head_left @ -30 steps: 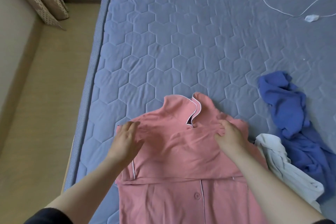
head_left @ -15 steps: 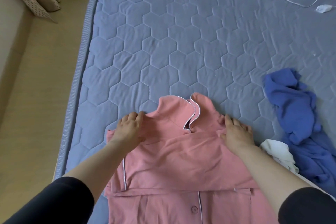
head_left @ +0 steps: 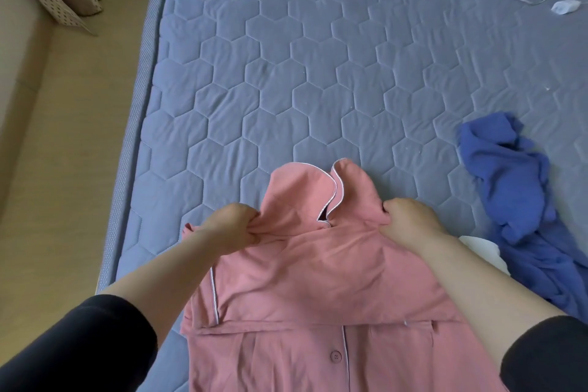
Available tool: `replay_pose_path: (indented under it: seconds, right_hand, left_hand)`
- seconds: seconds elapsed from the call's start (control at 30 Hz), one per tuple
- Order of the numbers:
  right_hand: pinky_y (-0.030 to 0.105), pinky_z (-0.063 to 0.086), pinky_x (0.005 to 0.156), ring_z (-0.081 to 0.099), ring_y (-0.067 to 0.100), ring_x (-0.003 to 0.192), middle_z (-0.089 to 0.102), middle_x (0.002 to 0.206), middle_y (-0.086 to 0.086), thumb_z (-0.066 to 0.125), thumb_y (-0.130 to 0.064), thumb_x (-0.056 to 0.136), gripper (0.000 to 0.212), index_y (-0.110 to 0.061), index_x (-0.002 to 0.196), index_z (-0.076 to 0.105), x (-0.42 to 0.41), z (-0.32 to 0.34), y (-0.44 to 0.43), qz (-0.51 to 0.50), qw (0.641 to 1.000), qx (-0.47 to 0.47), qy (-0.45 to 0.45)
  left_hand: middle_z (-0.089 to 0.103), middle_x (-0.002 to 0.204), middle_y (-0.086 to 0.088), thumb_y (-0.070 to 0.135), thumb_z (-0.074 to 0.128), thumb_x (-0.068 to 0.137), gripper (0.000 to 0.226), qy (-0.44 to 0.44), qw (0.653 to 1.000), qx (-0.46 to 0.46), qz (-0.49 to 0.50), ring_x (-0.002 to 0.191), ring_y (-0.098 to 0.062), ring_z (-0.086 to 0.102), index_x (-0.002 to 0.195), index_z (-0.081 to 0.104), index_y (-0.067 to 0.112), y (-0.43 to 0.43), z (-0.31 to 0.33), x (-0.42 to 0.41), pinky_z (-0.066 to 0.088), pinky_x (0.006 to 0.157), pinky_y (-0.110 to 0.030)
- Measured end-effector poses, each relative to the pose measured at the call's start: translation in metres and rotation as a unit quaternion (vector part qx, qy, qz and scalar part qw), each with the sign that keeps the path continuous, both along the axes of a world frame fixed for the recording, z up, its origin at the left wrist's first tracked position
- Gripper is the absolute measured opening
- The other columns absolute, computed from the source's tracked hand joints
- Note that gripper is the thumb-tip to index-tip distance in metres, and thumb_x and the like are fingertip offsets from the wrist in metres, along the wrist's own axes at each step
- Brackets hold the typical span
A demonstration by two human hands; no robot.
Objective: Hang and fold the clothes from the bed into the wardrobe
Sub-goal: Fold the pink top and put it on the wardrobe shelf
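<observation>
Now both hands — left hand (head_left: 237, 226), right hand (head_left: 410, 223) — pinch the pink shirt (head_left: 318, 280) at its far shoulders; lift evenly, folding toward the near hem.

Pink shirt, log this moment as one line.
pink shirt: on bed, partly folded | left hand: grips its shoulder | right hand: grips other shoulder

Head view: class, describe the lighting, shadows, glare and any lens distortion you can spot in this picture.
Head view: soft, even light, no glare. Head view: faint shadows beside the left hand and right hand gripping the pink buttoned pyjama shirt. Head view: wide-angle bowing along the blue-grey quilted mattress edge.
</observation>
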State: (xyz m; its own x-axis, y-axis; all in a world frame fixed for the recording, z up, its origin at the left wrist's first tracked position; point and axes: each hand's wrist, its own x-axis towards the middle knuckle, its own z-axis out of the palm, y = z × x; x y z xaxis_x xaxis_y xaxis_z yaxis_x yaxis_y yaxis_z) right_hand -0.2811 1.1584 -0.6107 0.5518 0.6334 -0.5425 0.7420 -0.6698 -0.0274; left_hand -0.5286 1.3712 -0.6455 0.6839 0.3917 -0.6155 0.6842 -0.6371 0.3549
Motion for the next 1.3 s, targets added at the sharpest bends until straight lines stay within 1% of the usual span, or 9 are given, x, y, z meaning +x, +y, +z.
replay_pose_path:
  seconds: [0.17,0.37,0.53,0.63,0.73,0.97,1.07,1.17,1.3]
  right_hand:
    - [0.03,0.032,0.061,0.063,0.031,0.089,0.068,0.089,0.004,0.058,-0.032,0.084,0.021,-0.022,0.071,0.045,-0.003,0.026,-0.022,0.024,0.996,0.064,-0.053]
    - [0.031,0.03,0.06,0.062,0.034,0.088,0.069,0.086,0.007,0.06,-0.029,0.082,0.013,-0.019,0.076,0.054,-0.025,0.057,-0.05,0.032,0.989,0.119,-0.079]
    - [0.033,0.035,0.06,0.063,0.036,0.083,0.068,0.08,0.011,0.066,-0.031,0.08,0.018,-0.016,0.078,0.057,-0.052,0.086,-0.084,0.024,0.986,0.133,-0.096]
    - [0.037,0.045,0.064,0.063,0.038,0.077,0.058,0.06,0.007,0.07,-0.023,0.078,0.014,-0.011,0.084,0.066,-0.075,0.099,-0.113,0.045,0.975,0.183,-0.119]
    - [0.041,0.048,0.063,0.064,0.041,0.071,0.065,0.068,0.017,0.075,-0.017,0.073,0.023,-0.012,0.096,0.071,-0.098,0.102,-0.147,0.07,0.963,0.209,-0.155]
    - [0.03,0.041,0.043,0.056,0.035,0.041,0.056,0.046,0.013,0.084,-0.006,0.051,0.029,-0.01,0.063,0.058,-0.167,0.079,-0.234,0.08,0.962,0.208,-0.156]
    - [0.036,0.05,0.063,0.067,0.034,0.07,0.069,0.073,0.007,0.076,-0.016,0.064,0.023,-0.015,0.08,0.059,-0.19,0.055,-0.264,0.08,0.988,0.094,-0.092]
    - [0.035,0.04,0.095,0.059,0.025,0.111,0.064,0.116,0.0,0.061,-0.041,0.081,0.05,-0.022,0.125,0.045,-0.211,0.031,-0.289,0.07,0.996,-0.049,0.002]
    - [0.036,0.038,0.094,0.056,0.024,0.116,0.059,0.123,-0.002,0.065,-0.043,0.078,0.058,-0.024,0.129,0.045,-0.222,0.022,-0.299,0.034,0.999,0.016,0.01]
  left_hand:
    - [0.057,0.086,-0.002,0.027,0.064,0.086,0.019,-0.033,0.999,0.007,0.018,0.086,-0.025,0.055,0.079,0.05,0.016,-0.005,0.028,-0.015,0.041,0.07,-0.033]
    - [0.048,0.081,0.0,0.011,0.055,0.083,0.025,-0.083,0.995,0.061,-0.002,0.079,-0.026,0.052,0.07,0.035,0.019,-0.035,0.064,-0.038,0.035,0.063,-0.034]
    - [0.037,0.075,0.006,0.01,0.055,0.082,0.034,-0.103,0.99,0.1,0.004,0.071,-0.021,0.042,0.066,0.027,0.024,-0.068,0.097,-0.062,0.025,0.057,-0.032]
    - [0.04,0.075,0.003,0.009,0.054,0.081,0.029,-0.122,0.988,0.09,0.021,0.07,-0.025,0.045,0.069,0.031,0.021,-0.095,0.113,-0.083,0.03,0.056,-0.033]
    - [0.044,0.076,0.0,0.014,0.059,0.084,0.023,-0.16,0.984,0.077,0.036,0.068,-0.028,0.048,0.076,0.037,0.016,-0.128,0.12,-0.109,0.037,0.058,-0.034]
    - [0.05,0.087,0.0,0.02,0.066,0.081,0.02,-0.163,0.985,0.058,0.023,0.082,-0.031,0.057,0.092,0.051,0.013,-0.214,0.094,-0.178,0.038,0.062,-0.035]
    - [0.054,0.103,-0.002,0.019,0.061,0.081,0.027,-0.121,0.992,0.042,0.009,0.091,-0.03,0.059,0.106,0.054,0.015,-0.251,0.07,-0.205,0.044,0.071,-0.037]
    - [0.049,0.117,-0.002,0.036,0.066,0.08,0.049,-0.021,0.997,0.036,-0.059,0.106,-0.026,0.054,0.123,0.049,0.017,-0.285,0.047,-0.224,0.045,0.083,-0.038]
    - [0.053,0.118,-0.004,0.029,0.073,0.075,0.057,-0.086,0.995,-0.023,0.036,0.108,-0.026,0.053,0.124,0.05,0.011,-0.315,0.034,-0.232,0.045,0.086,-0.037]
